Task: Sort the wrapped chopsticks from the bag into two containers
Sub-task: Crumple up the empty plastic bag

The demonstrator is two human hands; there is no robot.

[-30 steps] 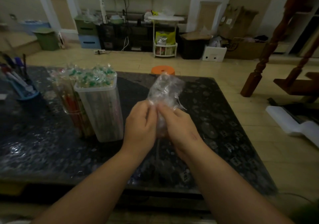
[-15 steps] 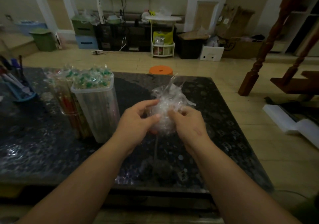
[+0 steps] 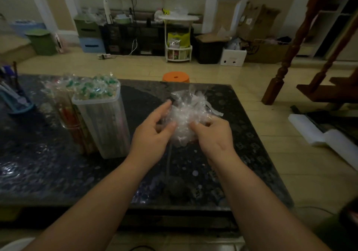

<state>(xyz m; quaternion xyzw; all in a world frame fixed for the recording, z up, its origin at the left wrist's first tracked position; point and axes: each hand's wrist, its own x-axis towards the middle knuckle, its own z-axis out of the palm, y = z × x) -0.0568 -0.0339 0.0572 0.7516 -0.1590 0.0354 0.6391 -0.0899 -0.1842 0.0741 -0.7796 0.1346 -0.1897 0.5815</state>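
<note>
A crumpled clear plastic bag (image 3: 184, 115) is held above the dark stone table (image 3: 48, 169), bunched into a loose ball. My left hand (image 3: 153, 132) pinches its left side with thumb and curled fingers. My right hand (image 3: 212, 134) grips its right side from below. A tall frosted container (image 3: 104, 127) stands left of my hands, full of wrapped chopsticks with green-printed tops. Behind it a clear container (image 3: 66, 113) holds wrapped chopsticks with red print. I cannot tell whether anything is inside the bag.
A blue holder (image 3: 16, 103) with pens sits at the table's far left. An orange stool (image 3: 175, 77) stands beyond the far edge. A dark wooden stair post (image 3: 279, 80) rises to the right, and white foam pieces (image 3: 319, 134) lie on the floor.
The bag has gone from a squeezed upright twist to a wider loose ball. My hands have moved apart along its sides and a little forward.
</note>
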